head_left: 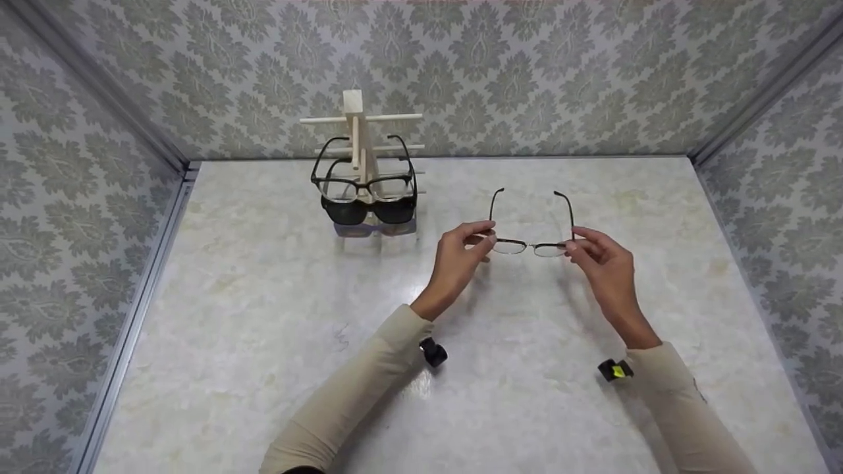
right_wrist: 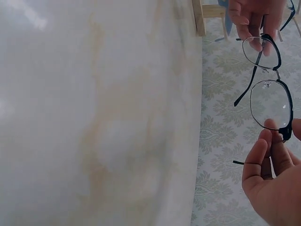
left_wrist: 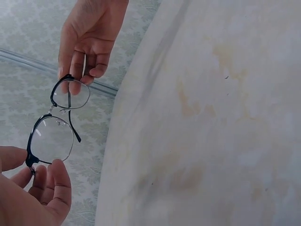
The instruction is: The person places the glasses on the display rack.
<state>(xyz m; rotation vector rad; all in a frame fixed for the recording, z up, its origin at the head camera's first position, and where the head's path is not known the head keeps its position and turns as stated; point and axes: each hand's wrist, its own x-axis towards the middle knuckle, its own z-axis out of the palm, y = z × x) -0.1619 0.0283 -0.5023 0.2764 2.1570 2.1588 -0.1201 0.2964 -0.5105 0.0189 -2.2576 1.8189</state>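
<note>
A pair of half-rim eyeglasses (head_left: 508, 246) with dark upper rims and clear lenses is held up over the table, temples unfolded and pointing away. My left hand (head_left: 459, 255) pinches its left hinge corner between thumb and fingers. At the opposite corner my right hand (head_left: 606, 268) pinches the frame in the same way. The left wrist view shows both round lenses of the eyeglasses (left_wrist: 52, 141) between the two hands. In the right wrist view a dark temple tip of the eyeglasses (right_wrist: 238, 101) points away from the hands.
Left of the hands stands a wooden eyewear rack (head_left: 353, 102) with crossbars. It bears clear black-framed glasses (head_left: 340, 190), dark sunglasses (head_left: 347, 212) and a purplish pair (head_left: 354, 230) lowest. The pale marbled table (head_left: 263, 316) meets patterned walls (head_left: 461, 66) at the back and sides.
</note>
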